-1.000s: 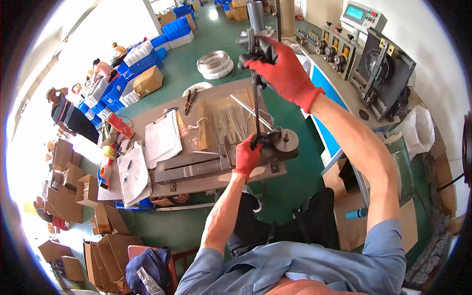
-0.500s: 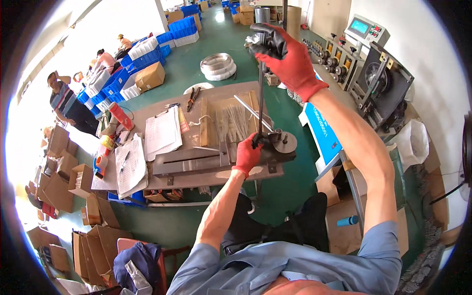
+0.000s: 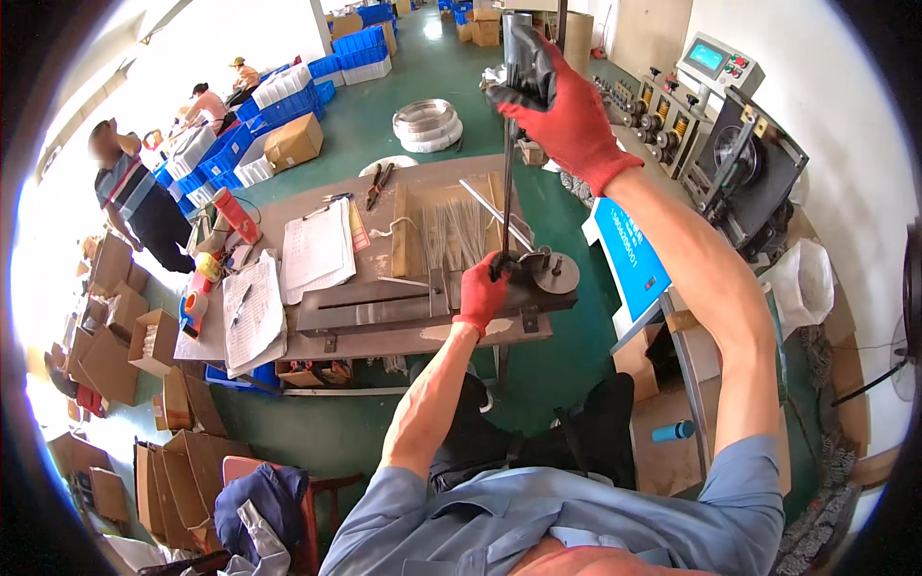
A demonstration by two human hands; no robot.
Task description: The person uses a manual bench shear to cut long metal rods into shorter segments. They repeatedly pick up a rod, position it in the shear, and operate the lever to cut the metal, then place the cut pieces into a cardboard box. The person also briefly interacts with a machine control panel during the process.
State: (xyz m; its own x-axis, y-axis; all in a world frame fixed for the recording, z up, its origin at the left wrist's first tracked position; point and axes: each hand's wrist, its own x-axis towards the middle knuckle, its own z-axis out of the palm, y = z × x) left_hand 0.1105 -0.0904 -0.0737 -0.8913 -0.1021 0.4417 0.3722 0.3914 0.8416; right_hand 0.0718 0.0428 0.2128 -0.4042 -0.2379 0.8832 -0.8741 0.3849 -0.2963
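Landmark: round metal disc (image 3: 554, 273) at the end of the steel fixture (image 3: 370, 315). Dark rod (image 3: 508, 182) rises just left of the disc, near upright. Right hand (image 3: 562, 101), red glove with black fingers, is up high, well beyond the disc, gripping the rod near its top. Left hand (image 3: 485, 290) sits just left of the disc, at the rod's foot; fingers look curled, but what they hold, if anything, is hidden, can't tell. Change over the last second: rod's top has swung a little to the right, right hand with it; left hand has stayed by the disc. Probably means the rod is mid-swing, work still under way. Loose thin wires (image 3: 459, 230) lie left of the disc in a wooden tray (image 3: 401, 230) on the bench (image 3: 279, 223).
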